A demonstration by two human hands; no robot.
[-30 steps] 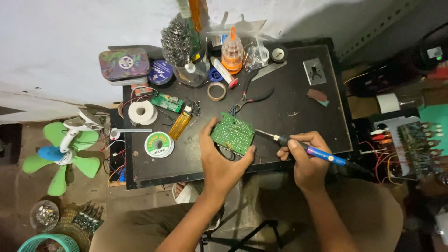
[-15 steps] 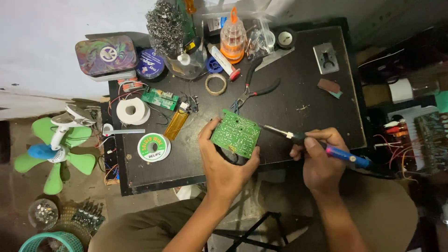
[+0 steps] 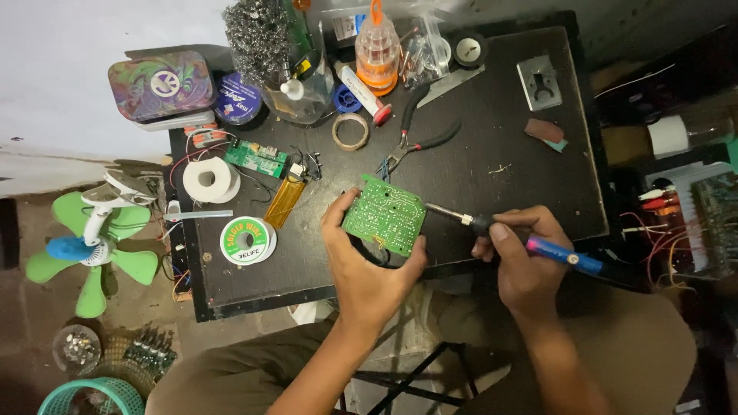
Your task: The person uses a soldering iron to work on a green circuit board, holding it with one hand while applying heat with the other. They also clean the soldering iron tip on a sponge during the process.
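My left hand point(image 3: 367, 265) holds a green circuit board point(image 3: 383, 214) by its edges, solder side up, tilted above the front of a black work table point(image 3: 492, 138). My right hand point(image 3: 521, 257) grips a soldering iron with a blue handle point(image 3: 565, 257). Its metal tip point(image 3: 440, 209) points left and sits at the board's right edge. Whether the tip touches the board I cannot tell.
On the table lie black pliers point(image 3: 415, 134), a tape ring point(image 3: 350, 131), a solder spool point(image 3: 247, 240), a white roll point(image 3: 208, 180), a small green board point(image 3: 257, 157), an amber lighter point(image 3: 286, 199), a steel wool holder point(image 3: 258, 34) and bottles point(image 3: 376, 46). A green fan point(image 3: 92, 242) stands left.
The view has shifted so the table sits higher in frame. The iron's tip has come closer to the board's right edge; my left hand keeps holding the board.
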